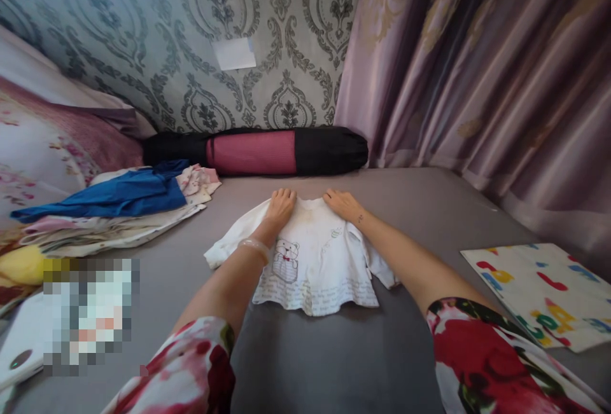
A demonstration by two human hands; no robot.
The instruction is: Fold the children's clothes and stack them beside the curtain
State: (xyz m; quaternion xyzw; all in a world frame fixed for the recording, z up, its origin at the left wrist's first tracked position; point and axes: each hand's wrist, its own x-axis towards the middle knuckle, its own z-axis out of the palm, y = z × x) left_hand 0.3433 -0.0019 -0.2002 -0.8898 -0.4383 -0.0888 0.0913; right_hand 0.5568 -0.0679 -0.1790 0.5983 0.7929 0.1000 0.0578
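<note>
White shirt (312,261), fingers (286,194) on shoulders, grey sheet (334,363); curtain (420,70)

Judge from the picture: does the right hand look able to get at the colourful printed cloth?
Probably yes: the right hand would first have to leave the white shirt, but the colourful printed cloth lies on its own side, across the grey surface, and nothing seen bars the way.

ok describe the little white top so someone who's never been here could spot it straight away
Find the long black-and-pink roll below the patterned wall, then look nearer on the grey sheet. The white top lies spread there, left hand and right hand at its shoulders. Unlike the clothes pile, it shows a bear drawing.
</note>
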